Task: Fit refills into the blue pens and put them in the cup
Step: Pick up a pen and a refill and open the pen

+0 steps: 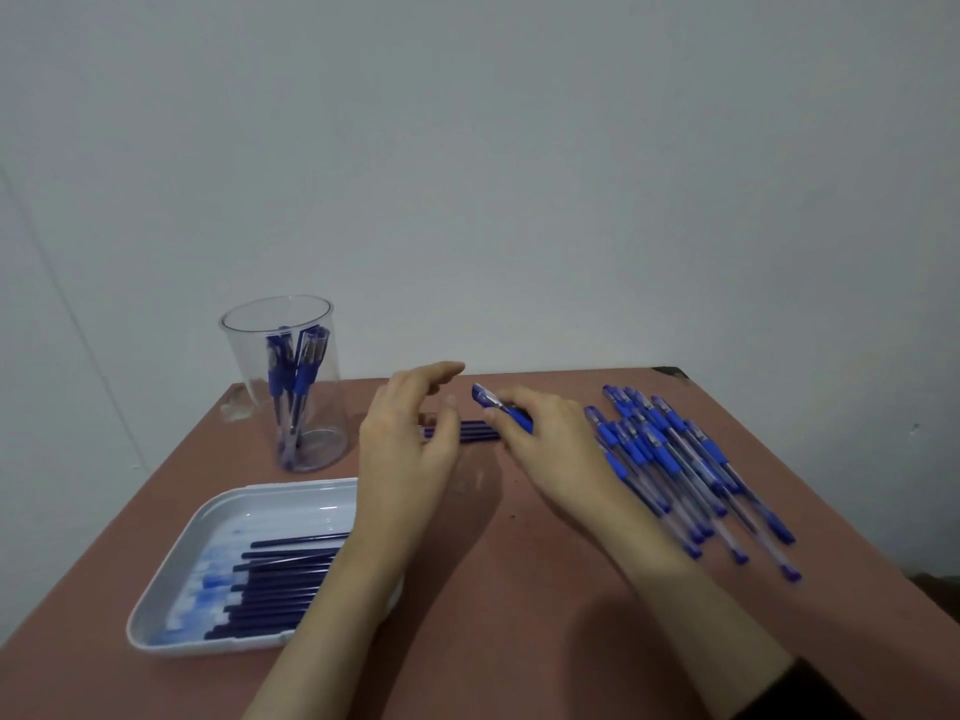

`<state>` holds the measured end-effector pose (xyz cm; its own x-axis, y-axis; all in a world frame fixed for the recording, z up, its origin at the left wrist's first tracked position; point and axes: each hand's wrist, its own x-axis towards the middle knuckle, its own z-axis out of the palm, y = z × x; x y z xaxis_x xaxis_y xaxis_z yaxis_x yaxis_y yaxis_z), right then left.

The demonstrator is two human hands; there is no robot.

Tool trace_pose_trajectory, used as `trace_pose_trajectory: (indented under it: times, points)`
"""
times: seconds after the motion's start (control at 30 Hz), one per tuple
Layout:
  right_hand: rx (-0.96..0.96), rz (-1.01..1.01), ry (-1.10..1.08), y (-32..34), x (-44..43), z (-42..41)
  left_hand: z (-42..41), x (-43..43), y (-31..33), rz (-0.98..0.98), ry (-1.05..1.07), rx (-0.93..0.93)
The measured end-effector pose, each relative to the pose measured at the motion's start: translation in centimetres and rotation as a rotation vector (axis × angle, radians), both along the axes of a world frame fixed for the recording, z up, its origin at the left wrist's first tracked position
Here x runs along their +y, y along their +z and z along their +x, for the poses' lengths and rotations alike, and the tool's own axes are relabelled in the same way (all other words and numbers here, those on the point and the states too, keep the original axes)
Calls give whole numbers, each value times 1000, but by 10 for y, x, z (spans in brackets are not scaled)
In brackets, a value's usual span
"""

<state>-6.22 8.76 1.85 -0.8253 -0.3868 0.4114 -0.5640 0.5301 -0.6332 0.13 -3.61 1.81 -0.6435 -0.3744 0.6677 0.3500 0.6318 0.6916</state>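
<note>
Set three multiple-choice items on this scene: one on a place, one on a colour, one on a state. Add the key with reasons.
1. Where does the cup stand?
A. beyond the tray, at the table's left rear
B. on the floor
C. inside the tray

2. What colour is the table?
A. white
B. reddish brown
C. green

3. What is the right hand doing?
A. lying flat, holding nothing
B. holding a pen
C. lifting the cup

Key
1 A: the cup stands on the table behind the tray, near the left rear edge.
2 B: the bare top is reddish brown.
3 B: its fingers curl round a blue pen, away from the cup.
</note>
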Motion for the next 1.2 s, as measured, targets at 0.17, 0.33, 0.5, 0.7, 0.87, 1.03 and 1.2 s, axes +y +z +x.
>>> trace_pose_trajectory:
  times: [0.17, 0.33, 0.5, 0.7, 0.87, 1.03, 1.2]
  points:
    - [161, 70, 43, -8, 3, 0, -4, -9, -6, -113, 16, -146]
    - [172, 78, 75, -9, 4, 1, -4, -13, -3, 13, -51, -252]
    - [169, 79, 54, -9, 6, 4, -3, -15, -4, 106, -158, -265]
    - [151, 211, 7, -6, 12, 5, -6, -20, -6, 188, -170, -264]
    - [49, 111, -142, -4, 25, -11, 0, -25, 1, 320, -195, -299]
    - [48, -118, -84, 2, 26, -7, 4, -9, 0, -27, -463, -587]
    - [123, -109, -34, 0, 21, -2, 6, 3, -8, -286, -539, -660]
